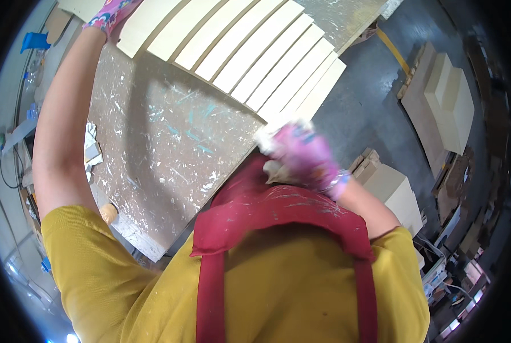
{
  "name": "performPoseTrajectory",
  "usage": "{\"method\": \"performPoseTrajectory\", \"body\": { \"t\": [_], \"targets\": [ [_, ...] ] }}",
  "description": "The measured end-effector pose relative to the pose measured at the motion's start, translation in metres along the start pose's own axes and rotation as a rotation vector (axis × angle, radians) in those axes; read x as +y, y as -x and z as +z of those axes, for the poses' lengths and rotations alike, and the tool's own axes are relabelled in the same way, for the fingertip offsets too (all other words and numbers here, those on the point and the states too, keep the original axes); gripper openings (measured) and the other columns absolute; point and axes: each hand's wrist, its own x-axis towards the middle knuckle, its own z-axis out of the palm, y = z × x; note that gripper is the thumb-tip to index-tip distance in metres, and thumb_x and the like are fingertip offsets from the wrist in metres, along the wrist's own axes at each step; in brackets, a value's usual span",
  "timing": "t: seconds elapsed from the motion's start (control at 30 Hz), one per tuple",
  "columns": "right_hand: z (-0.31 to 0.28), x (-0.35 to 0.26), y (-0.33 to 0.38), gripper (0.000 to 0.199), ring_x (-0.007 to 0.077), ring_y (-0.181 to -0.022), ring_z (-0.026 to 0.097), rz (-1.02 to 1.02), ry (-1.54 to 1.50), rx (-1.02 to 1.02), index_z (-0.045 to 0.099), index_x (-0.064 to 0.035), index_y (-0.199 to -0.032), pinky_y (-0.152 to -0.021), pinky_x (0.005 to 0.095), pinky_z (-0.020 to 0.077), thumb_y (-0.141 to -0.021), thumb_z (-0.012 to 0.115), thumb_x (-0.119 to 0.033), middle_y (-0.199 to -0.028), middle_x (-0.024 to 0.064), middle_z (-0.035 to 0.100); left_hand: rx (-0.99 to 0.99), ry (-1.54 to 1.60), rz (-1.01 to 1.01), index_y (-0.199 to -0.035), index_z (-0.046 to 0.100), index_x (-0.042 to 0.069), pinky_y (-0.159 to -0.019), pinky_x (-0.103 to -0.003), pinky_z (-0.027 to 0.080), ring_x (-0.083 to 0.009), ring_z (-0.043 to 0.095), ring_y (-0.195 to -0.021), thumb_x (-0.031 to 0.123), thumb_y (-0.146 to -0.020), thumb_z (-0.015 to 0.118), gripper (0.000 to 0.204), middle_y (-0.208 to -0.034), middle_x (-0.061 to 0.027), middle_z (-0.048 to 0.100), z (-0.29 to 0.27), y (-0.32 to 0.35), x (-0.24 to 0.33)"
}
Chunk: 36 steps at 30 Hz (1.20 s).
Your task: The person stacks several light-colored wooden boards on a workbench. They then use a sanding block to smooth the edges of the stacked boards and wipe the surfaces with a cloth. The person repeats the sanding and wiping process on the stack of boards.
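Pale cream panels (232, 43) lie overlapped like steps in a slanting row across the far part of a paint-spattered table (170, 143). My left hand (114, 12), in a pink floral glove, is at the far left beside the first panel. Its fingers run out of view at the upper edge. Close to my body, my right hand (304, 151), in a matching glove and smeared by motion, is closed around a crumpled white cloth (275, 171). The cloth is by the near corner of the panels, at the table edge; I cannot tell whether it touches them.
Stacked pale boards (450, 106) stand on the grey floor (364, 97) to the right. A pale box-like stack (390, 191) is just beyond my right forearm. Left of the table are a blue object (35, 41), plastic bottles (34, 74) and crumpled white scraps (91, 150).
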Motion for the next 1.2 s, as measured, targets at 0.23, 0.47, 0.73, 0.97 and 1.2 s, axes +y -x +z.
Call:
{"method": "performPoseTrajectory", "body": {
  "t": [0.23,0.47,0.73,0.97,1.2],
  "targets": [
    [-0.005,0.072,-0.035,0.020,0.0385,-0.091,0.063,0.105,0.135,0.517,0.063,-0.0008,-0.103,-0.080,0.0439,0.0515,-0.090,0.064,-0.016,-0.101,0.0181,0.064,-0.005,0.009,0.030,-0.143,0.047,0.004,-0.120,-0.041,0.024,-0.0321,0.035,-0.142,0.041,-0.102,0.045,0.055,-0.150,-0.0172,0.043,0.006,-0.006,0.004],
    [0.016,0.020,-0.002,0.027,0.0389,-0.100,0.062,-0.006,0.177,0.157,0.064,-0.0029,-0.108,-0.089,0.0457,0.0508,-0.083,0.064,-0.013,-0.108,0.0187,0.064,0.005,0.025,0.039,-0.144,0.047,0.004,-0.120,-0.041,0.024,-0.0320,0.035,-0.142,0.040,-0.102,0.046,0.055,-0.150,-0.0169,0.043,0.007,-0.007,-0.005],
    [0.025,0.018,-0.002,0.042,0.0265,-0.106,0.064,0.102,0.292,0.150,0.059,-0.0067,-0.130,-0.092,0.0414,0.0507,-0.090,0.053,-0.018,-0.121,0.0114,0.065,0.002,0.005,0.003,-0.144,0.047,0.005,-0.120,-0.041,0.024,-0.0317,0.034,-0.142,0.039,-0.102,0.046,0.054,-0.150,-0.0165,0.043,0.001,-0.001,-0.006],
    [-0.032,0.003,0.009,0.018,0.0301,-0.080,0.064,0.154,-0.024,-0.140,0.060,-0.0012,-0.099,-0.076,0.0396,0.0529,-0.086,0.061,-0.014,-0.089,0.0153,0.063,0.010,-0.011,0.011,-0.144,0.047,0.006,-0.120,-0.041,0.023,-0.0316,0.034,-0.143,0.039,-0.102,0.046,0.053,-0.150,-0.0161,0.043,0.000,0.003,-0.013],
    [0.000,0.056,-0.032,0.026,0.0393,-0.090,0.065,0.123,0.136,0.511,0.063,0.0001,-0.109,-0.079,0.0449,0.0530,-0.085,0.064,-0.011,-0.101,0.0219,0.065,-0.011,0.003,0.049,-0.144,0.047,0.006,-0.120,-0.040,0.024,-0.0313,0.034,-0.143,0.038,-0.102,0.047,0.052,-0.151,-0.0158,0.043,0.010,-0.008,-0.006]
  ]
}}
